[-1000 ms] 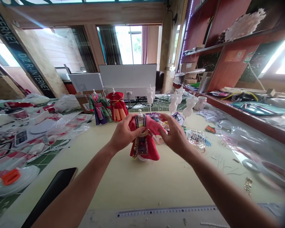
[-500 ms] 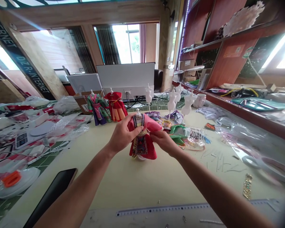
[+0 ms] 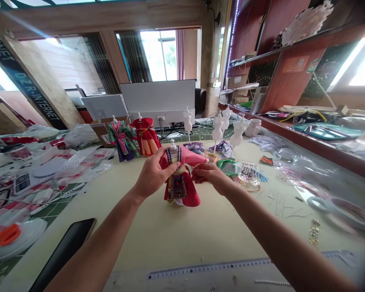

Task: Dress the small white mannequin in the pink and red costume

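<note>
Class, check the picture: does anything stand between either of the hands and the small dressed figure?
Nothing visible does. The left hand grips the dressed figure at its chest; the right hand has its fingertips by the red skirt, below the pink sleeve. Contact there is unclear.

Surface (image 3: 170,239) bare toward me, between phone (image 3: 63,253) and gold bracelet (image 3: 314,233); I could pass there, above the ruler (image 3: 209,268). Beyond, white dress forms (image 3: 237,132) and dressed forms (image 3: 121,140) stand upright, blocking. Right: tape rolls (image 3: 349,213), clear plastic; edges blurred, extent uncertain.
</note>
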### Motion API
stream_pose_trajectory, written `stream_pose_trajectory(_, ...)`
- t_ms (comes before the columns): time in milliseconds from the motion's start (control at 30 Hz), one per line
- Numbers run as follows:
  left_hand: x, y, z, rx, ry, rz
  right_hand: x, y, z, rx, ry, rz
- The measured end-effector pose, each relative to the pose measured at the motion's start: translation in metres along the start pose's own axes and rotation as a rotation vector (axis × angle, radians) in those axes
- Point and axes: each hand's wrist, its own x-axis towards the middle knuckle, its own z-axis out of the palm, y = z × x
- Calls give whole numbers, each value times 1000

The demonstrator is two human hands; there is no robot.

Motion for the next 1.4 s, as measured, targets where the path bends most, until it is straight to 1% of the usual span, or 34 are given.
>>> stream_pose_trajectory(133, 1, -1, 0, 13, 6, -16, -2, 9, 0, -20, -60, 18)
stream_pose_trajectory(233, 1, -2, 1, 13, 12, -24, 0, 13, 0, 22, -91, 1)
stream_pose_trajectory(400, 1, -2, 2, 23, 6, -52, 6, 15, -3, 263, -228, -35)
stream_pose_trajectory(500, 0, -2, 1, 22, -4, -72, 7, 15, -5, 323, -232, -36)
stream_pose_trajectory(667, 0, -1, 1, 32, -3, -89, 9, 14, -4, 298, -182, -48)
stream_pose_trajectory(833, 0, 1, 1, 36, -5, -73, 15, 13, -2, 271, -232, -57)
stream_pose_trajectory(1000, -1, 1, 0, 36, -3, -74, 16, 7, -6, 262, -261, -87)
stream_pose_trajectory(1200, -2, -1, 0, 16, 4, -53, 14, -1, -12, 180, -219, -133)
stream_pose_trajectory(1300, -2, 0, -1, 16, 4, -56, 12, 1, -10, 77, -205, -170)
stream_pose_trajectory(1400, -3, 1, 0, 18, 8, -67, 8, 8, -3, -157, -199, -270)
